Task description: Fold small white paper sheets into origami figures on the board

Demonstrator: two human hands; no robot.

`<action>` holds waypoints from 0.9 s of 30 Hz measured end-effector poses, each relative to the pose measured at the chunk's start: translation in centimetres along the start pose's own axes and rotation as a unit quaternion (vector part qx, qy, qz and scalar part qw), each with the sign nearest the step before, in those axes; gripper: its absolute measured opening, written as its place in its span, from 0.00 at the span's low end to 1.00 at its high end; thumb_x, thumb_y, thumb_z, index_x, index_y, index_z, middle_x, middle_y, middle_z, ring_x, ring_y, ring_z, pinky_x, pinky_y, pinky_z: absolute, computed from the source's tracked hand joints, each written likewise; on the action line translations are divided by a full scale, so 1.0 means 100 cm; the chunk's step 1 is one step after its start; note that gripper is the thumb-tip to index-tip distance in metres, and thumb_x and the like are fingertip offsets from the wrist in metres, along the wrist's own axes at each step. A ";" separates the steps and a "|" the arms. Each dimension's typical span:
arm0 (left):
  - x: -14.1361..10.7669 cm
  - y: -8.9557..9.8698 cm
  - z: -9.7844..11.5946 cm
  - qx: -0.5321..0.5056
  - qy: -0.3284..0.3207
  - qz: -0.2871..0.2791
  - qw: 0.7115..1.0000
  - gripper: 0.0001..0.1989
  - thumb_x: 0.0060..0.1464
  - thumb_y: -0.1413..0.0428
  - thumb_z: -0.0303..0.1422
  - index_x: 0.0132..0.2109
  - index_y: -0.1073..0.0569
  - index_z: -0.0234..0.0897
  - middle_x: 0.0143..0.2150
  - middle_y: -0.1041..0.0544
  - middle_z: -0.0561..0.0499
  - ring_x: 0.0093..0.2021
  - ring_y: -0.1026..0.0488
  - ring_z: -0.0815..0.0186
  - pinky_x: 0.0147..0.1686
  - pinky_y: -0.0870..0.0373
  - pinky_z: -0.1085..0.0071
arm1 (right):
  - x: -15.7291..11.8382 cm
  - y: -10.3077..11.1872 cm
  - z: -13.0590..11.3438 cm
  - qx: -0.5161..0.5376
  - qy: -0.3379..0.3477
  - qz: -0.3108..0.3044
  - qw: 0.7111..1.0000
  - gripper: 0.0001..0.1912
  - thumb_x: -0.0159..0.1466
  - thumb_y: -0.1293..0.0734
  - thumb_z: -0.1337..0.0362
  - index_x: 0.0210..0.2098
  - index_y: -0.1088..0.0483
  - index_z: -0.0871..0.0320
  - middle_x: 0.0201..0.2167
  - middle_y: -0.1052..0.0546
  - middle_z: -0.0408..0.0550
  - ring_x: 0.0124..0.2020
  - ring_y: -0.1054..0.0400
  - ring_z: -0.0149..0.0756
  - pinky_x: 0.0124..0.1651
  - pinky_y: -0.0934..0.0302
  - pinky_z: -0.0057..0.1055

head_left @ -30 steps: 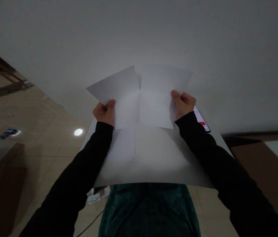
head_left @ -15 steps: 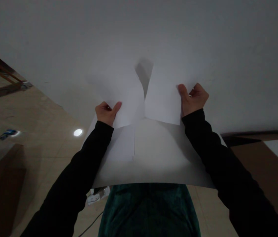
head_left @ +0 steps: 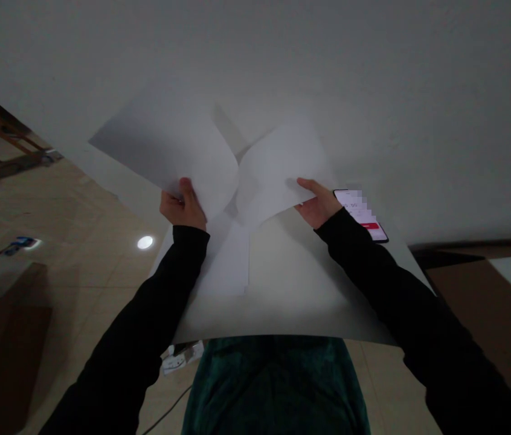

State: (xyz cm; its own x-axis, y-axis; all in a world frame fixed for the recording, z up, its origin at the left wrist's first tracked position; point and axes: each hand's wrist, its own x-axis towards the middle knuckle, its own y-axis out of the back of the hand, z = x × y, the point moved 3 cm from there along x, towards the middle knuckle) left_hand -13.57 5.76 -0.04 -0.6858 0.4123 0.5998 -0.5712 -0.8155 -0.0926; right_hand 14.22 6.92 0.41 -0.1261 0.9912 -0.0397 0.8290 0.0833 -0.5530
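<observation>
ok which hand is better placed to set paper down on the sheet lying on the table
Probably the left hand: it grips white paper close to that sheet, while the right hand is farther across the table, nearer the phone.

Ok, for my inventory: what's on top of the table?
White paper lies at its left, a phone at its back right. Held paper and black sleeves hide other parts.

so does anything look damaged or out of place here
Yes: the left paper part, in the left hand, and the right paper part, in the right hand, are curled, with a V-shaped gap between them at the top, like a tear. I can't tell whether they join lower down.
</observation>
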 end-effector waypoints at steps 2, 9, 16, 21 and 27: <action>0.001 0.001 0.000 0.001 -0.001 0.018 1.000 0.16 0.56 0.45 0.44 0.37 0.27 0.33 0.33 0.25 0.50 0.37 0.27 0.66 0.39 0.29 0.72 | 0.000 -0.003 0.017 0.052 -0.044 0.000 0.998 0.08 0.51 0.27 0.65 0.31 0.29 0.53 0.40 0.21 0.42 0.53 0.31 0.35 0.60 0.37 0.32; -0.002 -0.002 -0.003 -0.025 0.039 0.018 0.999 0.16 0.56 0.45 0.44 0.40 0.28 0.33 0.37 0.24 0.49 0.39 0.26 0.66 0.42 0.29 0.72 | -0.001 -0.006 0.048 0.134 -0.099 0.107 0.980 0.08 0.55 0.28 0.62 0.32 0.31 0.53 0.41 0.22 0.45 0.56 0.33 0.32 0.59 0.36 0.30; -0.013 -0.007 -0.003 -0.059 0.050 -0.017 0.997 0.17 0.56 0.46 0.45 0.40 0.29 0.33 0.39 0.24 0.47 0.40 0.26 0.64 0.44 0.29 0.67 | -0.008 -0.013 0.060 0.069 -0.108 0.037 0.991 0.17 0.51 0.27 0.51 0.36 0.32 0.51 0.42 0.23 0.47 0.51 0.31 0.42 0.51 0.32 0.44; -0.007 0.002 0.006 0.010 -0.019 -0.002 1.000 0.15 0.56 0.44 0.42 0.36 0.29 0.33 0.32 0.26 0.49 0.35 0.28 0.65 0.38 0.30 0.69 | 0.007 0.012 0.046 -0.125 0.038 0.194 0.972 0.16 0.55 0.33 0.49 0.27 0.38 0.52 0.31 0.26 0.48 0.41 0.30 0.42 0.40 0.32 0.40; 0.004 0.012 -0.001 0.047 -0.061 -0.015 0.997 0.13 0.56 0.42 0.37 0.37 0.28 0.28 0.30 0.27 0.49 0.31 0.30 0.69 0.32 0.35 0.73 | 0.007 0.031 0.001 -0.341 0.286 0.301 0.843 0.19 0.62 0.42 0.46 0.24 0.42 0.53 0.23 0.34 0.42 0.34 0.35 0.36 0.36 0.37 0.32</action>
State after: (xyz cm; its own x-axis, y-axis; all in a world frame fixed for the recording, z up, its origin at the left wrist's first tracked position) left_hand -14.51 4.99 0.01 -0.6053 0.3898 0.6940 -0.5430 -0.8397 -0.0019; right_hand 16.67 7.82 -1.38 0.5519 0.7451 0.3743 0.7934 -0.6075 0.0394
